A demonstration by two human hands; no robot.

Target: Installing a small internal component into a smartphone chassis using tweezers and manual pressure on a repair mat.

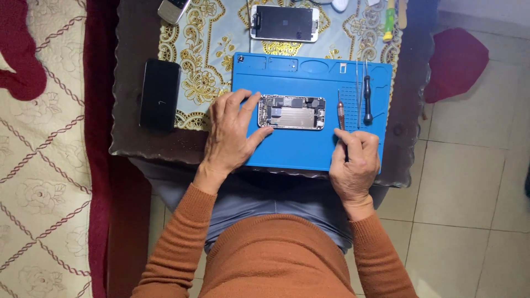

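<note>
Opened phone (291, 112), exposed innards, silver frame

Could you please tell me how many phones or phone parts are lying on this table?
4: an opened phone body on the blue rubber mat, a black phone to its left, a detached screen panel above, and a silver phone cut off by the top edge.
</note>
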